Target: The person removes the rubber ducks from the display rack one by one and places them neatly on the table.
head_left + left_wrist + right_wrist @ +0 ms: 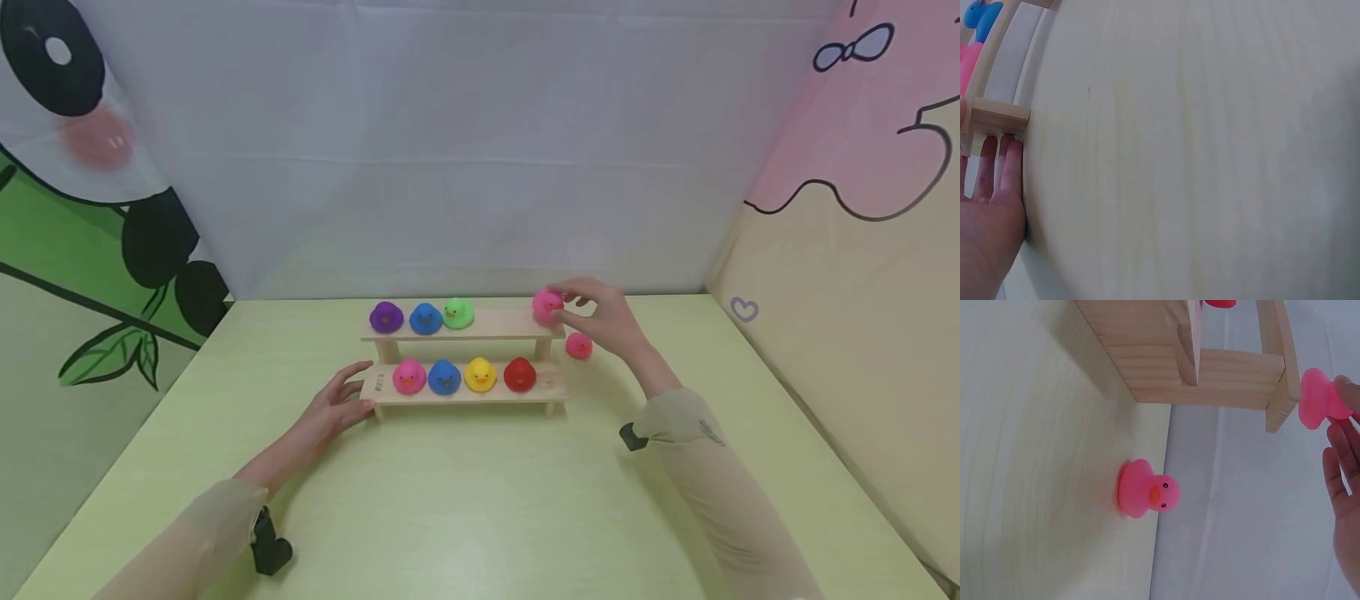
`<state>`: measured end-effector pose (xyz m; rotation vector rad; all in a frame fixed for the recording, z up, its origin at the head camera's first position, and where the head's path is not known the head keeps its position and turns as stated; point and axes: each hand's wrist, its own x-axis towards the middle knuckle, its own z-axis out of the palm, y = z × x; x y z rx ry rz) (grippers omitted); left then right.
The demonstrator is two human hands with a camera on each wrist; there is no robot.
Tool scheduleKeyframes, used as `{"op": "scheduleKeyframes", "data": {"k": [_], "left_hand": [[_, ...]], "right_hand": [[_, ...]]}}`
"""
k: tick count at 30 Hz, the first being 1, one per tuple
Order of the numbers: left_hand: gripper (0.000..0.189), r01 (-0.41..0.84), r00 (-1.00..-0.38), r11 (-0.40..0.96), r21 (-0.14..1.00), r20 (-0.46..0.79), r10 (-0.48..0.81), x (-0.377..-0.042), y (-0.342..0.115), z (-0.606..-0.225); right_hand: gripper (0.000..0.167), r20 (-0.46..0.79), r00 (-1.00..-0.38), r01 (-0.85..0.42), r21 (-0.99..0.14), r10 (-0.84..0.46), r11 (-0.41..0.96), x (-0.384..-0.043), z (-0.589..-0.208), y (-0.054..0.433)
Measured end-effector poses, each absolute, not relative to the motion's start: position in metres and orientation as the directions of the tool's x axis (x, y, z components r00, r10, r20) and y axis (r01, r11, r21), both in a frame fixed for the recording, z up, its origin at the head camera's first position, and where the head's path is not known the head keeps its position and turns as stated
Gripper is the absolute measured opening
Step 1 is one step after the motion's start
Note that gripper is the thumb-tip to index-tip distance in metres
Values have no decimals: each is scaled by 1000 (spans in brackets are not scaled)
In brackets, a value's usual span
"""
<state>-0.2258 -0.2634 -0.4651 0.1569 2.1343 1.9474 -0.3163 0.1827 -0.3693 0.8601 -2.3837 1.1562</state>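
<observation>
A two-tier wooden stand [495,325] carries rubber ducks on both boards. My right hand [606,315] pinches a pink rubber duck [547,307] between thumb and fingers at the right end of the upper board. In the right wrist view that pink duck [1315,399] is right at the board's surface. At the stand's left end, my left hand [335,406] grips the lower board, thumb at the front and fingers behind. The left wrist view shows its fingers [1013,169] against the wooden leg [1000,115].
On the upper board sit purple [386,317], blue [426,318] and green ducks [458,313]. Pink [409,377], blue [444,377], yellow [480,375] and red ducks [520,375] line the lower board. Another pink duck [579,346] stands on the table right of the stand.
</observation>
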Motion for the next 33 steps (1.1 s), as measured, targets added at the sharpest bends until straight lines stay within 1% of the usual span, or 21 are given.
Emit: {"op": "scheduleKeyframes", "data": {"k": [4, 10, 19, 22, 29, 33], "left_hand": [[72, -86, -963, 101, 991, -109, 245, -226, -264, -464], [72, -87, -962, 116, 989, -114, 247, -226, -264, -464], [72, -94, -961, 128, 987, -123, 246, -226, -264, -464], [72, -87, -961, 123, 989, -116, 250, -226, -263, -463], [72, -85, -962, 123, 989, -114, 249, -224, -262, -461], [72, -80, -964, 113, 990, -106, 246, -225, -262, -462]], "right_hand": [[39, 583, -743, -660, -552, -330, 510, -317, -370, 196], [40, 625, -736, -650, -547, -260, 527, -318, -376, 216], [42, 633, -739, -624, -514, -231, 588, -322, -402, 240], [41, 624, -750, -609, -525, -218, 595, -323, -409, 245], [40, 551, -814, -527, -564, -186, 635, -324, -421, 256], [40, 515, -839, -491, -580, -175, 650, -325, -426, 262]]}}
